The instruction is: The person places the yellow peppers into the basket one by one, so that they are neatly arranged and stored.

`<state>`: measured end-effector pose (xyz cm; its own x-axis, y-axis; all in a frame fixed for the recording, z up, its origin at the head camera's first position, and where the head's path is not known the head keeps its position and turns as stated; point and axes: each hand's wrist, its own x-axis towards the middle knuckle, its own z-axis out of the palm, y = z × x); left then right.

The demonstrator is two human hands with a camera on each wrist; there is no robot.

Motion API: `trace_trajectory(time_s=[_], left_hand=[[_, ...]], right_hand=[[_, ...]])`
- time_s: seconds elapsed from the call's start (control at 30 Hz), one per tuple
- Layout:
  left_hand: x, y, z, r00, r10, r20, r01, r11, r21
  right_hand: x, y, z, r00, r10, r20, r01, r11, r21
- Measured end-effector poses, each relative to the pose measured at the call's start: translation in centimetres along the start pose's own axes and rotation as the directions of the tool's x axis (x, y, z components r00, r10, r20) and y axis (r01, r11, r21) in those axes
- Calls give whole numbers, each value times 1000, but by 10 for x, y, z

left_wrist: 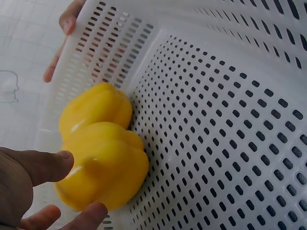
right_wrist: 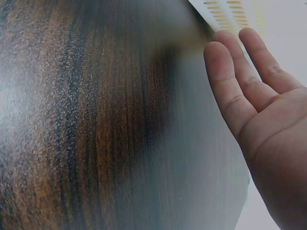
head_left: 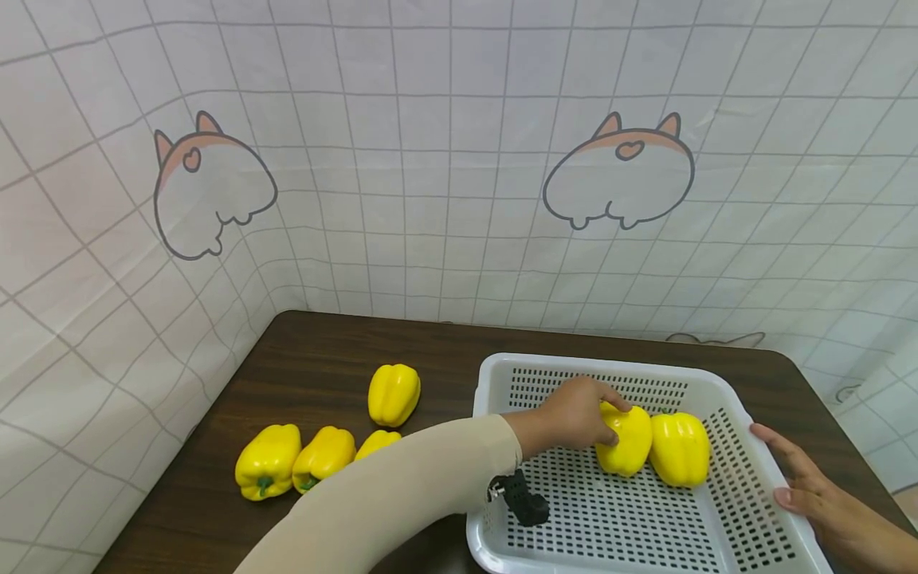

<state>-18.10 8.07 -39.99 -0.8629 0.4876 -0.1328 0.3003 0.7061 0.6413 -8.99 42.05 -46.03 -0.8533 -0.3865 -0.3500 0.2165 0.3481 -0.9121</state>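
Note:
Inside the white perforated basket (head_left: 595, 550), my left hand (head_left: 577, 410) holds a yellow bell pepper (head_left: 624, 438), thumb on one side and fingers on the other. A second yellow bell pepper (head_left: 680, 449) lies against it on the right, near the basket's end wall. In the left wrist view, the thumb (left_wrist: 53, 165) and fingertips (left_wrist: 98, 210) lie at the held pepper (left_wrist: 108, 165). My right hand (head_left: 814, 486) rests at the basket's right rim, its fairly straight fingers along the outside. The right wrist view shows that palm and fingers (right_wrist: 249, 91) by the basket's wall.
Left of the basket on the dark wooden table (head_left: 445, 343) lie several more yellow peppers, one (head_left: 394, 395) set farther back. The left sleeve (head_left: 402, 486) partly covers another pepper (head_left: 378, 441). A white gridded curtain (head_left: 445, 183) hangs behind and beside the table.

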Motion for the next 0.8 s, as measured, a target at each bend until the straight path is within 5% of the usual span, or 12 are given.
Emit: trace_trajectory(time_s=[0.43, 0.8], left_hand=[[-12, 2, -35, 998, 59, 0, -59, 998, 7], [-29, -22, -68, 993, 113, -35, -116, 990, -85]], right_hand=[[0, -1, 0, 1000, -3, -1, 3, 1000, 2], [1, -3, -1, 1000, 2, 3, -2, 1000, -19]])
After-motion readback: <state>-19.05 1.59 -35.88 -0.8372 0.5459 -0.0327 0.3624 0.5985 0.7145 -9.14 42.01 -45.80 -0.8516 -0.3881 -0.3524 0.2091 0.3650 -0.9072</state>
